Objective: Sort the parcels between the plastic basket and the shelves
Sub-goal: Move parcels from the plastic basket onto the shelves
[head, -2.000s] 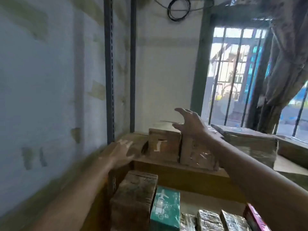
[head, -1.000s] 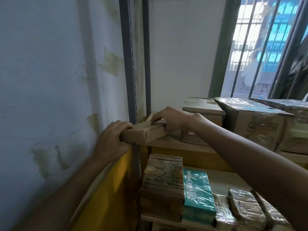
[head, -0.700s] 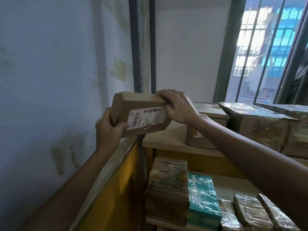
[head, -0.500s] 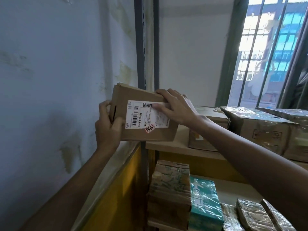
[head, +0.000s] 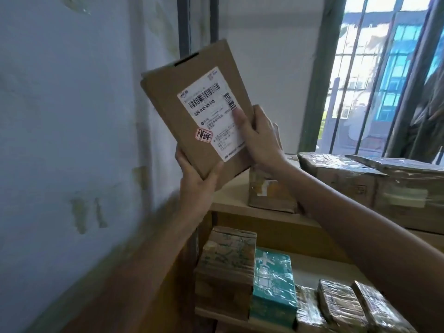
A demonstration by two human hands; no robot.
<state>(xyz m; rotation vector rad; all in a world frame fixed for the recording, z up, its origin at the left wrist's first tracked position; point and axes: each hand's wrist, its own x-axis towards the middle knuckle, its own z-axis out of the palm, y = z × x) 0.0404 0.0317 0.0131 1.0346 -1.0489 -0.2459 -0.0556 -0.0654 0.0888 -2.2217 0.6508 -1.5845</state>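
Brown box point(head: 192, 97) held up in the air, tilted, above the top shelf point(head: 230, 200). Left hand point(head: 197, 181) gripping its bottom corner. Right hand point(head: 262, 138) gripping its right edge, thumb on the white label point(head: 211, 111).

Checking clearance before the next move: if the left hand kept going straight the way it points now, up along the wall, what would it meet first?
The left hand already grips the parcel; beyond that, probably the shelf upright, though depth is unclear.
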